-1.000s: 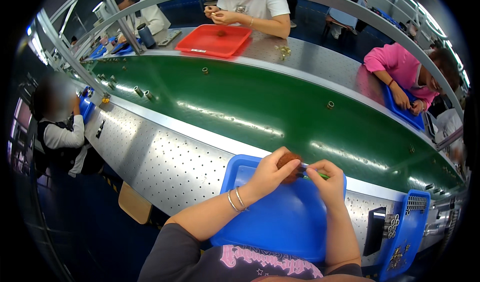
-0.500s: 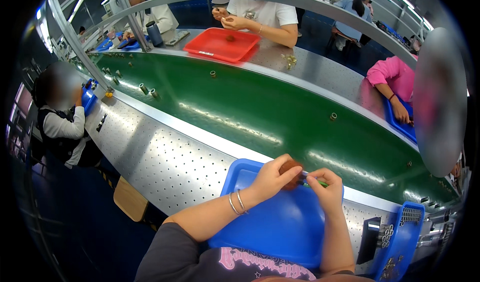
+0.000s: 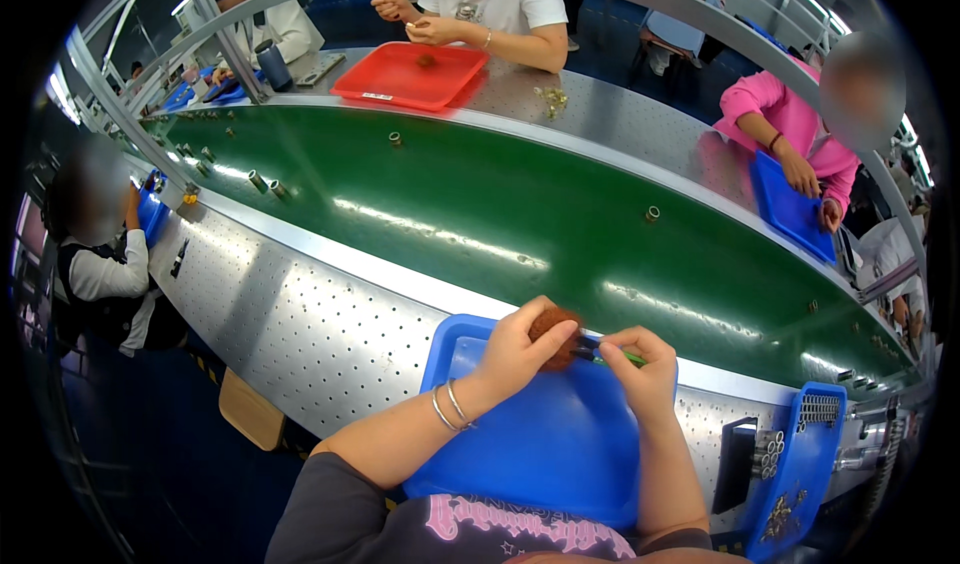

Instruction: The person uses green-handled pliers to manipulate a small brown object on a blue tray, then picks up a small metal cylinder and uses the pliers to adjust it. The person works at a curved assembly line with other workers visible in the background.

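Note:
My left hand [image 3: 508,348] is closed around a rounded reddish-brown lump [image 3: 552,326] with a fuzzy-looking surface, its thumb lying across the front. Pinched in the fingers of my right hand [image 3: 648,372] is a slim tool with a green handle [image 3: 605,358] and a dark front part. That dark end meets the right side of the lump or lies right beside it; the exact contact is too small to tell. Both hands are above the far edge of a large blue tray [image 3: 540,454], whose visible floor is bare.
Beyond a perforated metal ledge [image 3: 330,309] runs a green conveyor belt [image 3: 480,219] with several small metal rings and cylinders. At right are a black flat object [image 3: 737,464], metal rings [image 3: 768,454] and a blue parts tray [image 3: 790,484]. Co-workers sit across, one at a red tray [image 3: 410,76].
My view has shifted slightly, so the belt and far trays sit differently in the picture. Both hands keep their grip on the brown lump and the green-handled tool.

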### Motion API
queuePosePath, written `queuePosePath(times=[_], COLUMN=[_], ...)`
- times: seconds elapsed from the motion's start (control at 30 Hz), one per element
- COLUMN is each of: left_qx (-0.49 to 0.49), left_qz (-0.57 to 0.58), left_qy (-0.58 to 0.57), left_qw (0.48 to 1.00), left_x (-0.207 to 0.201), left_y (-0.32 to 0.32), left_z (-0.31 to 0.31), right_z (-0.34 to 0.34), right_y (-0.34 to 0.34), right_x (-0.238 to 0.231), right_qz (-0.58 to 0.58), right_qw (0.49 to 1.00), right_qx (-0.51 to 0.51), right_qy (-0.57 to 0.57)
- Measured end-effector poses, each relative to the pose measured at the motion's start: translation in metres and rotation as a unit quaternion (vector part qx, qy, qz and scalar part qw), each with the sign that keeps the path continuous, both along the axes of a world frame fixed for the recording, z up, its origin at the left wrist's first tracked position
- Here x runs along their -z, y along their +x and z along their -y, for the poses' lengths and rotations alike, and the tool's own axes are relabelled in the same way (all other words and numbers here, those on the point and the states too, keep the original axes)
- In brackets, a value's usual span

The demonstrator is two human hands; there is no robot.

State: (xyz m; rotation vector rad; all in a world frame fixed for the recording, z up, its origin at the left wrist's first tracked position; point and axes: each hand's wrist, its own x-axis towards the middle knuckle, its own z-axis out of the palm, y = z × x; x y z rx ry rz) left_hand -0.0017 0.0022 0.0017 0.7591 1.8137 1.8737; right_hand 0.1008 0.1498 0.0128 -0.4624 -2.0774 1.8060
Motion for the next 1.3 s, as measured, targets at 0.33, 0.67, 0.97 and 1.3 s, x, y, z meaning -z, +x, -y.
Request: queuePosePath(times=[0.33,0.67,0.97,1.3], left_qx=[0.009,-0.029,-0.002,-0.011], left_qz=[0.010,-0.012,-0.024,-0.007], left_qy=[0.016,0.028,0.001,0.011], left_qw=[1.000,0.999,1.000,1.000], left_x=[0.000,-0.001,0.000,0.001], left_y=[0.003,0.004,0.004,0.004], left_z=[0.000,-0.002,0.000,-0.001], right_z=[0.003,-0.003,-0.003,-0.004], right_y=[0.002,0.004,0.003,0.003], right_x=[0.000,0.000,-0.002,-0.001], right_qz=[-0.025,0.010,0.010,0.016], right_qw=[0.999,0.999,0.999,0.999], right_qx=[-0.025,-0.030,-0.033,-0.036], right_qy=[0.014,0.000,-0.002,-0.008])
